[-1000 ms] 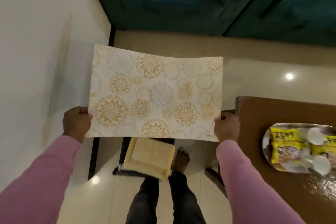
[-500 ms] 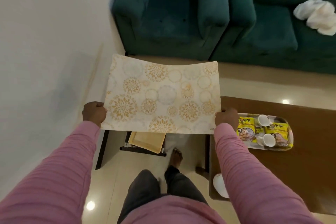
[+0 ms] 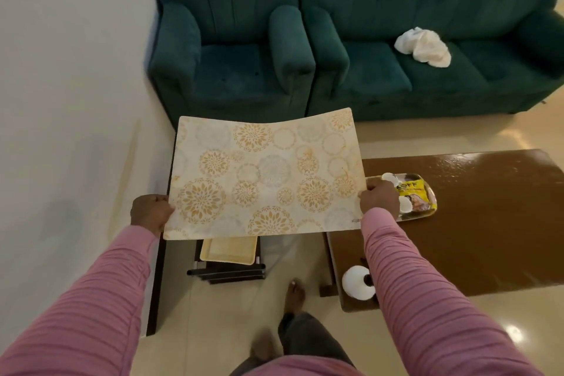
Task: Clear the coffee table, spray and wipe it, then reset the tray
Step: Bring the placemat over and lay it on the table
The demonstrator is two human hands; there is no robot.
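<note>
cream mat (image 3: 262, 180) with gold floral medallions, teal sofa (image 3: 427, 24), brown table (image 3: 488, 223)

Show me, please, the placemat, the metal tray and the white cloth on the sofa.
placemat (image 3: 262, 177), head view, middle of its patterned face.
metal tray (image 3: 416, 217), head view, bare rim nearest the person.
white cloth (image 3: 424, 49), head view, middle of the crumpled heap.

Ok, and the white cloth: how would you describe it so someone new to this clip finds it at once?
Look at the long teal sofa right of the matching armchair. A crumpled white cloth lies on its seat cushions, near the backrest. It is the only pale thing on the dark upholstery, apart from the coffee table.
</note>
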